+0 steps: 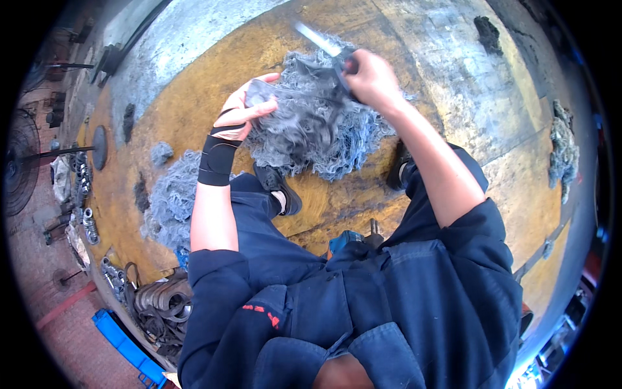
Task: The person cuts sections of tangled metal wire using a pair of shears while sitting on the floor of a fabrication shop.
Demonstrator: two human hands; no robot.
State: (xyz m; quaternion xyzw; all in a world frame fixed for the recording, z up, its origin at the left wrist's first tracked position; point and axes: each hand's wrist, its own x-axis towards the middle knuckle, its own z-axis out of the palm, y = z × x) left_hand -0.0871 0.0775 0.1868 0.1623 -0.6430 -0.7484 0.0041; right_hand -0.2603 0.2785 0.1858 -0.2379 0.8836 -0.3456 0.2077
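Observation:
A large tangle of grey-blue yarn waste (304, 129) lies on the floor between my feet. My left hand (243, 110), with a black wrist wrap (218, 159), grips a flat grey fold at the near-left side of this tangle, thumb on top. Above its far right side, my right hand (372, 81) is closed round the dark handle of a knife (317, 39). The bright blade points up and left, away from the yarn, and is smeared by motion. Just what the left fingertips pinch is partly hidden.
A second yarn heap (175, 201) lies left of my left arm, beside a small tuft (161, 153). A blue tool (343, 240) stands between my legs. Metal rings (165, 301) sit at lower left, near a blue tray (129, 350). More waste (564, 152) lies far right.

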